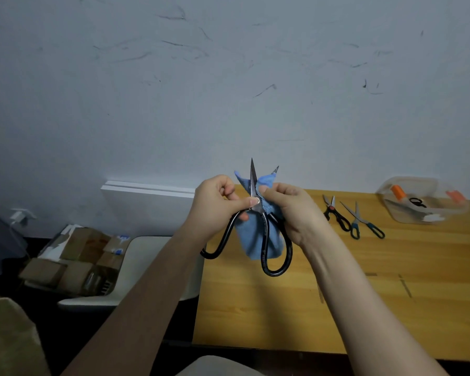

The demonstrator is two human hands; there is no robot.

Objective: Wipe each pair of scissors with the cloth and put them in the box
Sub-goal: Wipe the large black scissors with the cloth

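Over the wooden table (391, 294), the black scissors (253, 183) are pinched at the pivot by the left hand (215, 204); the blue cloth (251, 240), gripped by the right hand (291, 210) (blades open, tips up), is best drawn tipward.

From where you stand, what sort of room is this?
Probably a spare room or storeroom used as a workspace: a scuffed bare wall, a plain wooden table, and cardboard boxes piled alongside.

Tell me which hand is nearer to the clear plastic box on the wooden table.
Right. The right hand, pinching the blue cloth against the large black-handled scissors, is left of the clear plastic box; the left hand, gripping the scissors near the pivot, is farther left again.
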